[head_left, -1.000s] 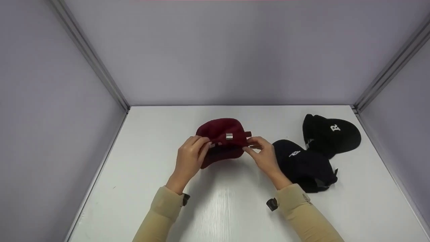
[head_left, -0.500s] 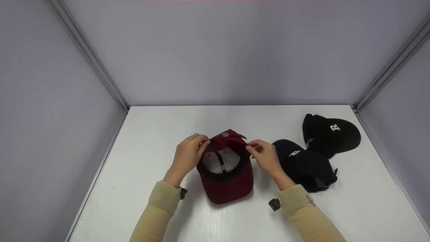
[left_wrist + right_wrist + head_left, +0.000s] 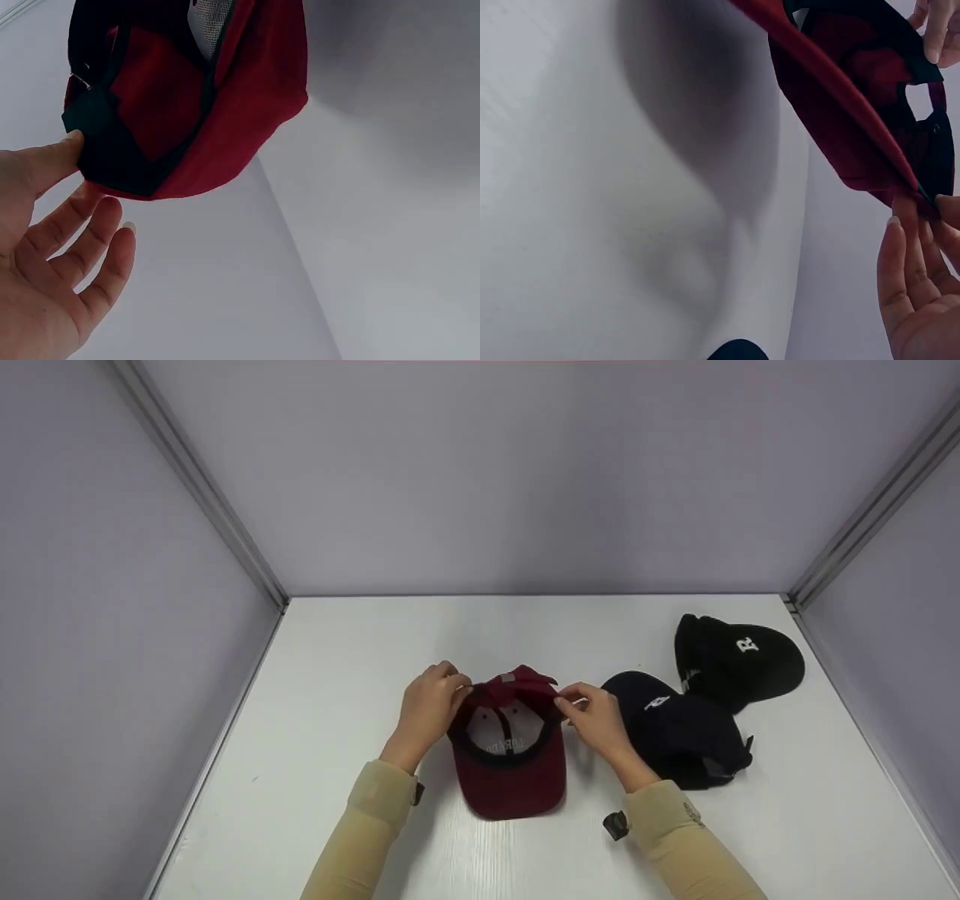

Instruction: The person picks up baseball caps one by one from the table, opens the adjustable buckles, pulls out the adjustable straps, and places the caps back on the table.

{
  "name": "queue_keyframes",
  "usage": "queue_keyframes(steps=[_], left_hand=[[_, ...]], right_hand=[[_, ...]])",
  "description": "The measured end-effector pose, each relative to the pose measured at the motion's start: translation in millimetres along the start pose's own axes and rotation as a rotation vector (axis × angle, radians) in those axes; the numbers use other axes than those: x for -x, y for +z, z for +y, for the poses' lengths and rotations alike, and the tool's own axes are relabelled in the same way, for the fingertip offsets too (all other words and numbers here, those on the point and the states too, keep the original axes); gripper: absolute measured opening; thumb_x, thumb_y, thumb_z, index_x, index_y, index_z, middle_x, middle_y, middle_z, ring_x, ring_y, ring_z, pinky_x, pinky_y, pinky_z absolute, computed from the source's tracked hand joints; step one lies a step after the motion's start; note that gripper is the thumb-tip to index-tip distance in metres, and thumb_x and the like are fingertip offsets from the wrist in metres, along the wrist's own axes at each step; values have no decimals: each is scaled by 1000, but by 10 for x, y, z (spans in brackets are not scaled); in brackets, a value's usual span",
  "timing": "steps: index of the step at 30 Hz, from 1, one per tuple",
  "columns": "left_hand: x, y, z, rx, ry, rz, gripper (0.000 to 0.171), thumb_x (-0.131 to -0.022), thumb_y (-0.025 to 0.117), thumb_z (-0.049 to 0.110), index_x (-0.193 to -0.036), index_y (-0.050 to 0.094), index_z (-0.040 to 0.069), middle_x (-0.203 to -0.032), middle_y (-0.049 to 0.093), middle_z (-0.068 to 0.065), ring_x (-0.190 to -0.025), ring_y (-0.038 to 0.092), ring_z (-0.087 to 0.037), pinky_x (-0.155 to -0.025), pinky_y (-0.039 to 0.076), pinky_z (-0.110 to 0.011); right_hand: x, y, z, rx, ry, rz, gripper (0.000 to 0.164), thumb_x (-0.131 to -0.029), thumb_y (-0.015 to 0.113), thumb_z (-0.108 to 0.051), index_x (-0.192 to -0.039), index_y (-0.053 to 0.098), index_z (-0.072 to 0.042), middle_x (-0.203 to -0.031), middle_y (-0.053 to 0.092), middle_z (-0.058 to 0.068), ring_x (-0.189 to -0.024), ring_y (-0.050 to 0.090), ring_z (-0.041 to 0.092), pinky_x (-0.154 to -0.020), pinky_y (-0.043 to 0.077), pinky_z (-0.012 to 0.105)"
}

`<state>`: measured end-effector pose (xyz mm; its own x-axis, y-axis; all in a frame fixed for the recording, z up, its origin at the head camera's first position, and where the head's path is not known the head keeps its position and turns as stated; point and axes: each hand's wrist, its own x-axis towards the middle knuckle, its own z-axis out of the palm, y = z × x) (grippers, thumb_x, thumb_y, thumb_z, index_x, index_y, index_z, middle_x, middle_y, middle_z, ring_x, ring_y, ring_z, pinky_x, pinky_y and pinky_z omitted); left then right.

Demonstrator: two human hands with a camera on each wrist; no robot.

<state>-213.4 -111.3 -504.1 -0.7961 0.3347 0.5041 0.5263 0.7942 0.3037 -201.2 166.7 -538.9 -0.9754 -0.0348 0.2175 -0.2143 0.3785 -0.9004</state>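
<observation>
A dark red baseball cap (image 3: 514,791) is held between both hands, its brim toward me and its inside facing up. White lining and mirrored lettering show inside the crown. My left hand (image 3: 427,705) pinches the cap's left rim; in the left wrist view the thumb lies on the dark inner band (image 3: 112,146), with the other fingers outside. My right hand (image 3: 600,720) pinches the right rim between thumb and fingers, as the right wrist view also shows. At the back of the cap is an adjusting strap with a small metal buckle (image 3: 508,677).
To the right of my right hand lies a navy cap (image 3: 675,731) with a small white emblem. Behind it a black cap (image 3: 772,667) with a white letter R touches it. The white table (image 3: 300,720) is bounded by grey panels (image 3: 525,480) at the back and sides.
The red cap has turned over from its back strap facing me to its inside showing, brim swung toward me. Both hands keep their pinch and shift slightly. The other caps stay put.
</observation>
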Motion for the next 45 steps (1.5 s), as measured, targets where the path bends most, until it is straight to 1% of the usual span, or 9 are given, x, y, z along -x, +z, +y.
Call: queue_keyframes(steps=[8,14,18,23,29,33,37,41,45], left_hand=[[92,197,12,-22,15,-86,2,-86,76,10,-84,76,11,-80,62,-2,-71,61,-19,-62,51,-34],[134,288,63,-18,28,-139,3,-86,75,10,-84,77,12,-79,62,-2,-71,60,-19,-63,51,-34],[155,326,95,-12,44,-146,3,-87,75,11,-85,78,11,-80,62,-3,-71,59,-20,-63,50,-35],[163,354,125,-8,46,-150,3,-87,75,12,-87,78,10,-81,62,-3,-71,59,-19,-64,51,-34],[175,384,149,-1,46,-168,4,-88,75,12,-88,78,10,-83,64,-3,-75,61,-19,-66,51,-35],[203,386,174,18,41,-171,7,-89,74,16,-88,78,10,-83,66,-2,-75,61,-20,-66,49,-37],[218,363,203,58,17,-153,13,-91,72,22,-88,77,10,-82,65,-2,-75,61,-20,-67,49,-38],[200,332,248,106,-11,-88,16,-94,69,24,-90,75,10,-81,65,-1,-73,62,-19,-67,50,-39],[146,284,314,169,-31,-29,17,-96,66,24,-94,73,9,-84,65,-1,-73,62,-16,-66,51,-36]], right_hand=[[1,6,99,30,23,10,14,-89,72,-9,-92,69,5,-85,69,8,-68,69,22,-57,55,28],[-16,29,115,50,35,24,7,-87,73,-2,-94,70,0,-85,69,8,-70,69,22,-57,55,27],[-42,53,133,89,-2,30,15,-84,75,-2,-99,71,-2,-89,69,9,-75,68,22,-63,56,30],[-92,77,164,180,-80,34,20,-82,79,-4,-101,71,-1,-98,65,13,-84,67,27,-76,54,43],[-160,85,156,287,-26,19,17,-80,82,-9,-94,72,-6,-95,66,8,-84,66,25,-76,52,41],[-186,88,130,291,-29,43,11,-81,81,-11,-87,73,-6,-89,69,7,-82,67,24,-75,52,41],[-180,102,64,228,-96,97,9,-82,80,-11,-86,74,-5,-84,71,5,-81,67,23,-73,52,41],[-155,123,-36,133,-153,136,7,-83,79,-10,-85,74,-6,-83,71,3,-78,67,20,-66,53,30],[-133,140,-118,98,-189,155,5,-84,78,-9,-85,74,-7,-82,71,1,-75,66,17,-61,52,23]])
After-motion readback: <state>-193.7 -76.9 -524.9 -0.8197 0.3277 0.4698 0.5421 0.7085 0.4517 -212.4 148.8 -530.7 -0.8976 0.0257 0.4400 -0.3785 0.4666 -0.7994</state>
